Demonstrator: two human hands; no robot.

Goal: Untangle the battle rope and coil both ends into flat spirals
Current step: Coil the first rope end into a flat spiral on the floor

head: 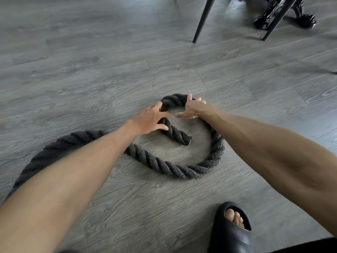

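Note:
A thick black twisted battle rope lies on the grey wood floor in one open loop. Its free end points inward, inside the loop. From the loop the rope runs left under my left forearm toward the frame's lower left edge. My left hand grips the rope just behind the free end, fingers curled over it. At the loop's far bend, my right hand holds the rope with its fingers wrapped over the top. The other end of the rope is out of view.
Two thin black chair legs and a glossy black ornate furniture foot stand at the back right. My foot in a black open-toe slipper rests on the floor at the lower right. Grey plank floor stretches away to the left and back.

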